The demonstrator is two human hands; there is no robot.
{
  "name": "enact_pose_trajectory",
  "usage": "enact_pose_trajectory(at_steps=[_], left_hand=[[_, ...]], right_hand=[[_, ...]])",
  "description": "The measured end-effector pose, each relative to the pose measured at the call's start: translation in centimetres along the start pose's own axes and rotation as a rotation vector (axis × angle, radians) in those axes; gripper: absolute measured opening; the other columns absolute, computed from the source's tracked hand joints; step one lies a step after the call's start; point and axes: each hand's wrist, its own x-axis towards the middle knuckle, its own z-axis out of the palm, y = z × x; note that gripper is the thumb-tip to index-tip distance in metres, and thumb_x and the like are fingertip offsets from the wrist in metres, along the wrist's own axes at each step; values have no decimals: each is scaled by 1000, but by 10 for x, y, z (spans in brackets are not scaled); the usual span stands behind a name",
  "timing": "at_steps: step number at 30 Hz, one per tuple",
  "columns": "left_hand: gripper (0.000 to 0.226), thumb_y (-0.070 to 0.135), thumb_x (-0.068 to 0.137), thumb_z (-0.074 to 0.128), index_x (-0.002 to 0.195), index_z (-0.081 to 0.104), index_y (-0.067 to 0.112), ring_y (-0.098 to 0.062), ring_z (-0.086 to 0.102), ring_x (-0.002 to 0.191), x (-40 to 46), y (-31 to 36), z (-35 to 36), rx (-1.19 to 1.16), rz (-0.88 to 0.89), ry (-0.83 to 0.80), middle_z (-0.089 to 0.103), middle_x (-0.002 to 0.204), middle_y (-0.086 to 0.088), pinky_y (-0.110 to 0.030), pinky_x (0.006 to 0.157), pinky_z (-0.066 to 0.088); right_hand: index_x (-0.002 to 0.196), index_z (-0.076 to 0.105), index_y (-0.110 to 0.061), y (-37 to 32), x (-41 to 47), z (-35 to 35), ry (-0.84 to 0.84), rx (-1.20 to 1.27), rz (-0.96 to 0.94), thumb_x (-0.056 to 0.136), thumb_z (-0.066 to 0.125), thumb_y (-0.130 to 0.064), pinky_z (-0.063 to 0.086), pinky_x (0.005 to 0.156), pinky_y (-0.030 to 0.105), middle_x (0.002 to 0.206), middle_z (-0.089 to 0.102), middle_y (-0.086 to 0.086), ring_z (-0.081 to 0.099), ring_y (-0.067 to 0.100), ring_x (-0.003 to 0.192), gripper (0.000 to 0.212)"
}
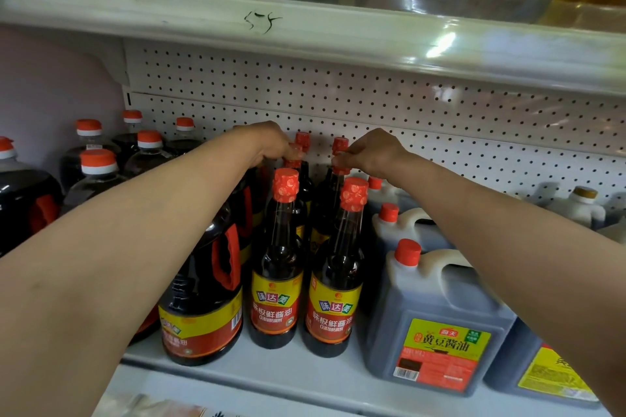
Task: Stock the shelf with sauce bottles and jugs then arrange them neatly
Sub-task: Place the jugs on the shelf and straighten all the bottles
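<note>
Nearest you, the white shelf (pixel 305 379) showed a bare strip along its front lip, and the front row stood just behind it: a round dark jug with a red handle (pixel 206 294) on the left, two tall sauce bottles (pixel 276 267) side by side with a thin gap between them, then a square grey jug with a green and red label (pixel 437 325) close on their right, and another jug with a yellow label (pixel 548 376) at the far right edge. Both your forearms reached over this row. Further back, your left hand (pixel 271 142) curled its fingers down around the red cap of a bottle in the second row (pixel 294 159), and your right hand (pixel 372 151) pinched the cap of the neighbouring second-row bottle (pixel 340 164) between thumb and fingertips. A third pair of red caps stood right behind them, almost against the pegboard back wall (pixel 406 105). To the left rear, clear jugs with orange caps (pixel 98 159) crowded together; open pegboard showed above the caps, under the upper shelf edge (pixel 305 27).
</note>
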Motion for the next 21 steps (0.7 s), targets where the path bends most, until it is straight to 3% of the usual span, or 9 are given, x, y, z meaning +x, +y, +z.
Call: enact_pose_trajectory(at_steps=[3,5,10,15,21], left_hand=[[81,44,81,77,145,45,6,-31,41,139,-14,4,-4,6,43,33,43,152,-15,-43,113,37],[85,53,79,76,145,46,8,-31,41,140,-28,8,-9,2,75,36,42,153,-14,-44,114,36],[74,56,80,73,137,57,12,-25,47,135,-69,8,-19,28,162,53,52,146,-9,-37,111,37],[63,52,81,73,132,63,16,-23,46,136,-105,-1,-26,60,199,73,52,146,-6,-33,108,34],[47,42,77,81,117,69,21,-20,45,135,-125,-7,-18,78,210,-2,54,143,-1,-33,113,33]], right_hand=[[121,70,-2,-3,-12,-8,22,7,-10,86,74,-48,51,90,33,117,70,14,65,26,110,58],[124,69,-1,-8,-22,-15,37,14,-21,87,72,-49,49,102,37,129,66,17,62,28,117,61],[112,78,-15,-19,-54,-29,72,164,-64,83,77,-48,50,100,32,119,71,5,63,19,113,44],[114,77,-18,-24,-81,-31,99,147,-67,82,77,-53,50,101,32,122,71,0,63,15,114,48],[100,79,-17,-27,-110,-22,16,80,-15,74,82,-54,53,99,36,107,76,7,68,22,105,45]])
